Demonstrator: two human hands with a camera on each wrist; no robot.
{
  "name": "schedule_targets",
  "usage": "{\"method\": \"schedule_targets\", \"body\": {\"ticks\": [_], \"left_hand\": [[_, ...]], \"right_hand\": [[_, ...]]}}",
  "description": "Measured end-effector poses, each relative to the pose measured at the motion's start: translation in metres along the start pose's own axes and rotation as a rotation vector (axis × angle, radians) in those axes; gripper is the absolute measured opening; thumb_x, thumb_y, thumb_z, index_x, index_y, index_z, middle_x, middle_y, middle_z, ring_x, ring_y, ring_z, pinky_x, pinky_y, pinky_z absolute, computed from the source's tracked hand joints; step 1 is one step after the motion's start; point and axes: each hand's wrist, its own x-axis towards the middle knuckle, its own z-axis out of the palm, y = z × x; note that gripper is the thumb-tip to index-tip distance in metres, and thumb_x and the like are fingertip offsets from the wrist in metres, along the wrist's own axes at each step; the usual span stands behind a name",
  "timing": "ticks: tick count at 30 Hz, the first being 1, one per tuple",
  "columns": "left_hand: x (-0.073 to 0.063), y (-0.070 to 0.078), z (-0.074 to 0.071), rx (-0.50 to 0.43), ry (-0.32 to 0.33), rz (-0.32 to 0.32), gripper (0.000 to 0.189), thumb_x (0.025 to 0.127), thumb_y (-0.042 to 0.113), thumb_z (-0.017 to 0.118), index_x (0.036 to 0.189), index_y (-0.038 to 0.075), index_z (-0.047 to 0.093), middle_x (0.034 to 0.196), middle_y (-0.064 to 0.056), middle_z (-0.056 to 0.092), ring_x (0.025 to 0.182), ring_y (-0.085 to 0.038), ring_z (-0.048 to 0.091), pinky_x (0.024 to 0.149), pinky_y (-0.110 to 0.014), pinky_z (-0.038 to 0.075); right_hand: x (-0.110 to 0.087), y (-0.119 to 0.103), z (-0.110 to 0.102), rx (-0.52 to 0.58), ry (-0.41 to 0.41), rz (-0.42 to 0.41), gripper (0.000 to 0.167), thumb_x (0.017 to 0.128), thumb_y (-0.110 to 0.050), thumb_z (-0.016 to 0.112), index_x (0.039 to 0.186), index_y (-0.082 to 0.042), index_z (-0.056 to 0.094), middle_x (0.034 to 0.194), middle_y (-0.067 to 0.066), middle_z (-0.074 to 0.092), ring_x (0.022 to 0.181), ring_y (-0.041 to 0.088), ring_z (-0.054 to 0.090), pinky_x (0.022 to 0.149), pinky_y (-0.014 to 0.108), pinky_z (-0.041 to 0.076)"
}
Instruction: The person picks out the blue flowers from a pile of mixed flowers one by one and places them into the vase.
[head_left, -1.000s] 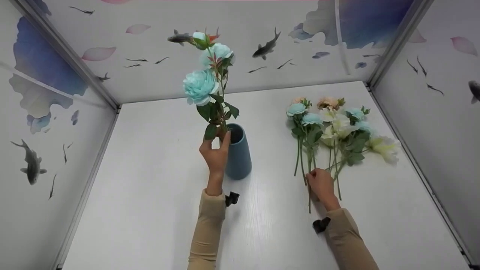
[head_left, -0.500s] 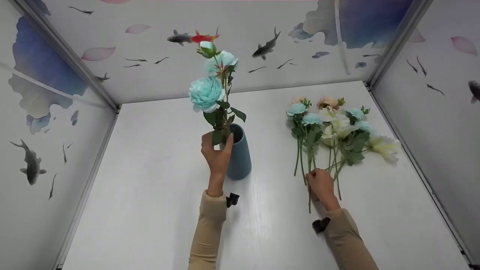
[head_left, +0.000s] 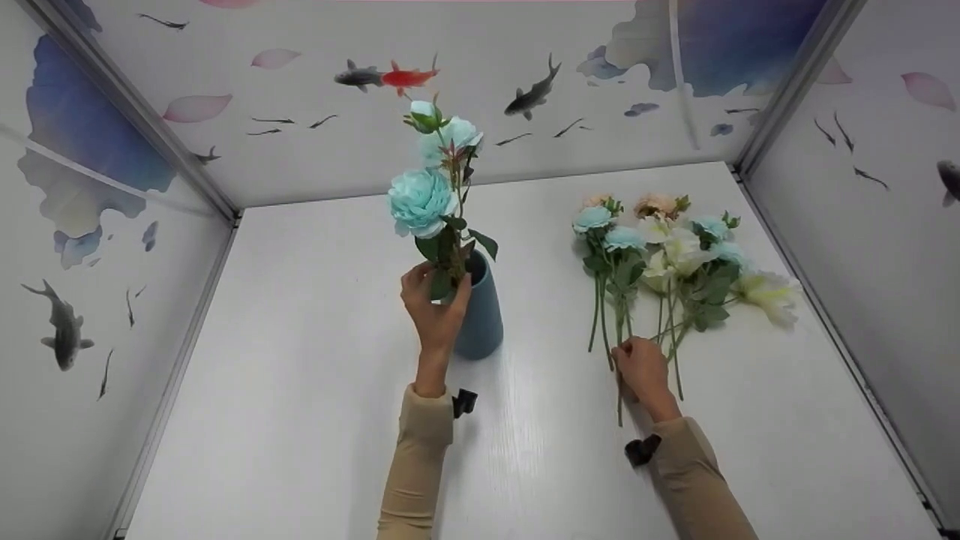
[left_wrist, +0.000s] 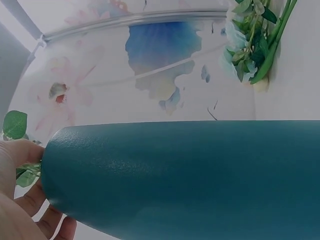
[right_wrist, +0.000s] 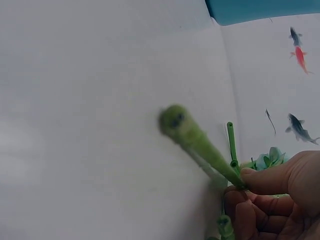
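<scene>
My left hand (head_left: pixel 435 311) pinches the leafy stem of an artificial turquoise flower (head_left: pixel 420 201) at the mouth of a blue vase (head_left: pixel 481 322). The flower stands upright, with two blooms and a bud. Its lower stem is hidden, apparently inside the vase. In the left wrist view my fingers are beside the vase's rim, and the vase wall fills much of the picture. To the right, my right hand (head_left: pixel 646 375) pinches a green flower stem (right_wrist: pixel 200 145) between thumb and fingers, low over the table. That stem belongs to the group of flowers lying there.
Several artificial flowers (head_left: pixel 679 251), turquoise, white and peach, lie in a loose group at the table's right, stems toward me. The white table (head_left: pixel 300 360) is closed in by printed panels at the back and both sides.
My left hand has moved the turquoise flower downward and slightly right, so it sits lower at the vase mouth. The vase, the right hand and the lying flowers have stayed in place.
</scene>
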Motion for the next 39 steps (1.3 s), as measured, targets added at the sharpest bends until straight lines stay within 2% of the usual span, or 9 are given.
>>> {"method": "schedule_targets", "body": {"ticks": [9,16,20,23,26,30,36,39], "left_hand": [[-0.001,-0.003,0.002,-0.033,-0.003,0.031,0.019,0.066,-0.013,0.071,0.084,-0.013,0.066,0.092,-0.028,0.058,0.09,-0.044,0.051,0.079,-0.047,0.037],[-0.013,-0.035,0.011,-0.089,0.013,-0.024,0.029,0.071,-0.006,0.07,0.099,-0.011,0.064,0.104,-0.025,0.052,0.101,-0.036,0.049,0.086,-0.045,0.043],[-0.014,-0.042,0.012,-0.071,0.025,0.007,0.03,0.072,-0.001,0.069,0.1,-0.009,0.063,0.104,-0.023,0.053,0.1,-0.035,0.049,0.084,-0.044,0.042],[-0.013,-0.036,0.011,-0.064,0.035,0.016,0.031,0.07,-0.007,0.07,0.099,-0.011,0.063,0.103,-0.026,0.052,0.098,-0.038,0.047,0.083,-0.046,0.04],[-0.01,-0.021,0.008,-0.063,0.036,0.002,0.032,0.066,-0.013,0.07,0.098,-0.014,0.063,0.102,-0.03,0.05,0.097,-0.042,0.045,0.083,-0.048,0.038],[-0.006,-0.002,0.004,-0.071,0.02,-0.04,0.032,0.066,-0.014,0.068,0.098,-0.016,0.06,0.102,-0.03,0.05,0.098,-0.044,0.046,0.085,-0.05,0.037],[-0.008,0.0,0.002,-0.132,-0.006,-0.119,0.045,0.068,-0.012,0.066,0.109,-0.018,0.046,0.103,-0.03,0.048,0.097,-0.041,0.051,0.088,-0.047,0.042],[-0.009,0.0,0.003,-0.135,-0.01,-0.125,0.049,0.069,-0.011,0.067,0.11,-0.019,0.043,0.105,-0.031,0.047,0.099,-0.042,0.05,0.088,-0.047,0.044]], "right_hand": [[-0.001,0.001,0.0,-0.008,0.008,-0.009,0.017,0.089,-0.01,0.059,0.082,0.005,0.062,0.07,0.012,0.059,0.058,0.021,0.051,0.053,0.033,0.04],[-0.001,0.0,0.0,-0.014,-0.003,0.006,0.017,0.089,-0.009,0.059,0.084,0.006,0.062,0.07,0.012,0.059,0.059,0.021,0.051,0.052,0.033,0.04],[-0.001,0.0,0.0,-0.015,-0.003,0.007,0.016,0.089,-0.009,0.059,0.084,0.006,0.062,0.07,0.011,0.059,0.059,0.021,0.051,0.052,0.032,0.04],[-0.001,0.0,0.0,-0.018,-0.005,0.005,0.016,0.089,-0.009,0.059,0.083,0.006,0.062,0.07,0.011,0.06,0.058,0.021,0.051,0.052,0.033,0.04],[-0.001,-0.001,-0.001,-0.018,-0.008,0.007,0.016,0.089,-0.01,0.059,0.084,0.005,0.062,0.071,0.011,0.06,0.059,0.021,0.052,0.052,0.033,0.041],[-0.001,0.0,-0.001,-0.012,-0.006,0.006,0.016,0.089,-0.01,0.059,0.085,0.006,0.063,0.072,0.012,0.061,0.06,0.021,0.053,0.053,0.034,0.042],[-0.002,0.0,-0.001,-0.009,0.004,-0.019,0.016,0.088,-0.008,0.06,0.079,0.004,0.062,0.066,0.009,0.058,0.056,0.02,0.05,0.052,0.032,0.04],[-0.003,0.0,-0.001,-0.007,0.01,-0.027,0.015,0.088,-0.008,0.061,0.079,0.005,0.062,0.066,0.01,0.059,0.056,0.02,0.05,0.052,0.034,0.041]]}}
